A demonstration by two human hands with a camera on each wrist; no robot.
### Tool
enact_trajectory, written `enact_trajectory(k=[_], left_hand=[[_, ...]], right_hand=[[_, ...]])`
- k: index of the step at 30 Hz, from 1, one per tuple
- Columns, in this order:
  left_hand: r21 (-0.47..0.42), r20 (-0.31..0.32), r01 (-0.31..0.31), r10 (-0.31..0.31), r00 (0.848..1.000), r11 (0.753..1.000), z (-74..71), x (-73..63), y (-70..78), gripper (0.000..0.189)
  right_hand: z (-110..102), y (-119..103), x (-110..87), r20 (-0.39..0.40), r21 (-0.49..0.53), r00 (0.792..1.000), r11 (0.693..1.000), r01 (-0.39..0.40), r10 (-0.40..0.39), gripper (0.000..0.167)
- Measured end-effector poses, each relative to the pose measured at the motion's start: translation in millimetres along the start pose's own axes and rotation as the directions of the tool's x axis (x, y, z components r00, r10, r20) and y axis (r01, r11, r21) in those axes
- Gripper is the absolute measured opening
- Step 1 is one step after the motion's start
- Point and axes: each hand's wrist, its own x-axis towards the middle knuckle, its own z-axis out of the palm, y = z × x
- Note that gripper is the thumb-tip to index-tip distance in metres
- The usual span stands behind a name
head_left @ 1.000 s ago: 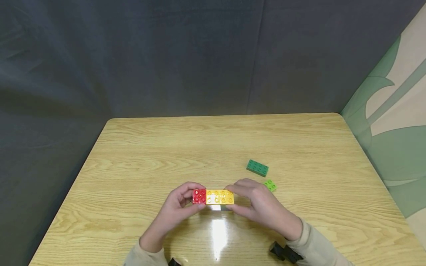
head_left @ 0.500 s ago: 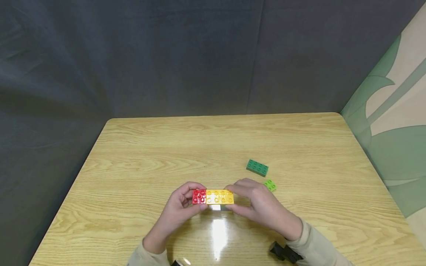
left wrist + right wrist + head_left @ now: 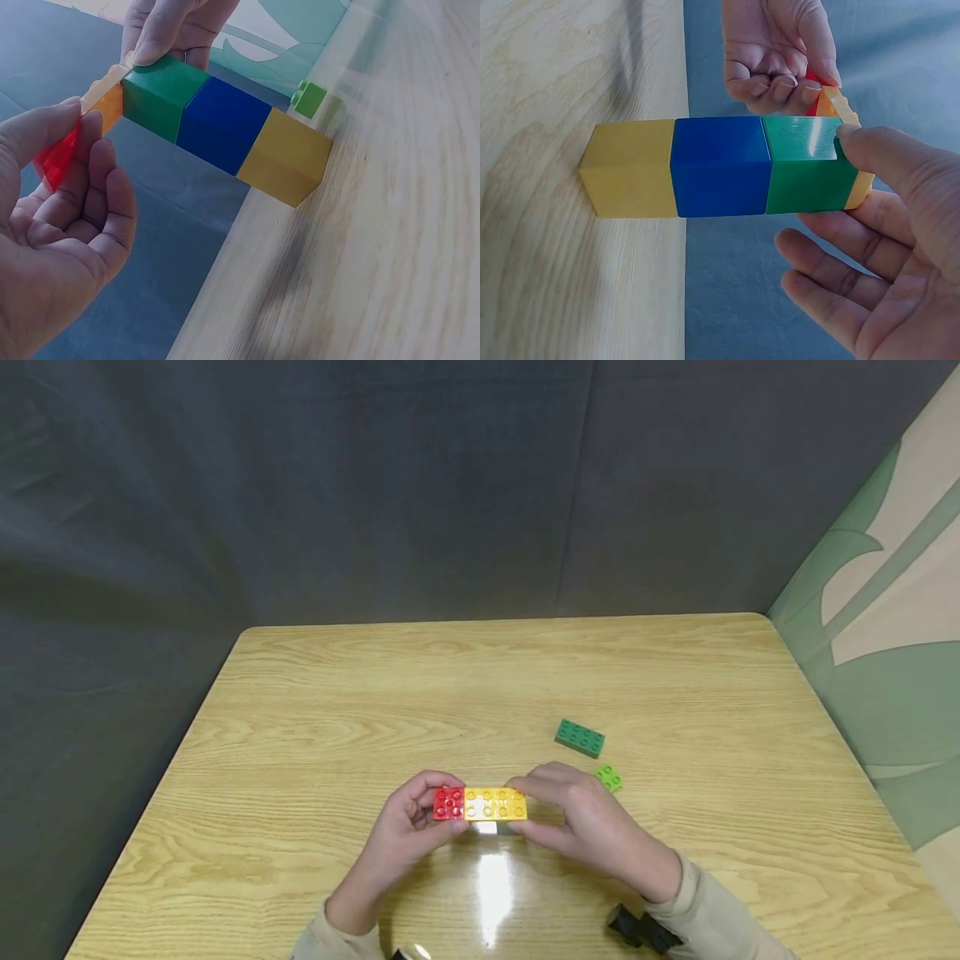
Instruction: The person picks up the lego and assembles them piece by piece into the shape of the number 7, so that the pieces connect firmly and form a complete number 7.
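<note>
In the head view, my left hand [image 3: 403, 820] pinches a red studded brick [image 3: 448, 803] between thumb and fingers. It sits flush against the left end of a yellow studded brick [image 3: 496, 804], whose right end my right hand [image 3: 573, 808] grips. Below the yellow brick, the right wrist view shows a column: a green block [image 3: 811, 176], a blue block [image 3: 720, 166] and a tan-yellow block [image 3: 634, 169] at the table. My right thumb presses near the top edge of the green block. Fingers hide much of the red brick in both wrist views.
A dark green brick [image 3: 580, 739] lies on the wooden table [image 3: 337, 693] beyond my right hand. Closer, a lime green brick [image 3: 609, 777] is partly covered by that hand. Dark cloth [image 3: 420, 493] hangs behind the table's far edge.
My left wrist and sleeve have shifted slightly to the right, and the left thumb has slid a little along the front of the bricks. My right hand stays put.
</note>
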Motion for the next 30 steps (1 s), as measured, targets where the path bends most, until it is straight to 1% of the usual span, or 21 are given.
enact_trajectory(k=[8, 18, 25, 30], left_hand=[[0.002, 0.009, -0.039, 0.039, 0.999, 0.999, 1.4, -0.1, -0.2, 0.039], [-0.013, -0.004, -0.040, 0.040, 0.999, 0.999, 3.1, -0.5, -2.7, 0.039], [0.006, -0.012, -0.064, 0.064, 0.998, 0.998, 4.2, -0.6, -3.3, 0.038], [0.018, -0.022, -0.063, 0.064, 0.998, 0.998, 4.5, -0.7, -3.7, 0.039]], right_hand=[[-0.3, -0.3, 0.4, -0.005, -0.003, 1.000, 1.000, 0.004, -0.004, 0.036], [-0.3, -0.7, 0.4, -0.008, -0.010, 1.000, 1.000, 0.007, -0.007, 0.035], [0.1, -0.7, 0.9, -0.016, -0.014, 1.000, 1.000, 0.012, -0.013, 0.036], [-0.1, -0.5, 1.1, -0.015, -0.014, 1.000, 1.000, 0.022, -0.022, 0.036]])
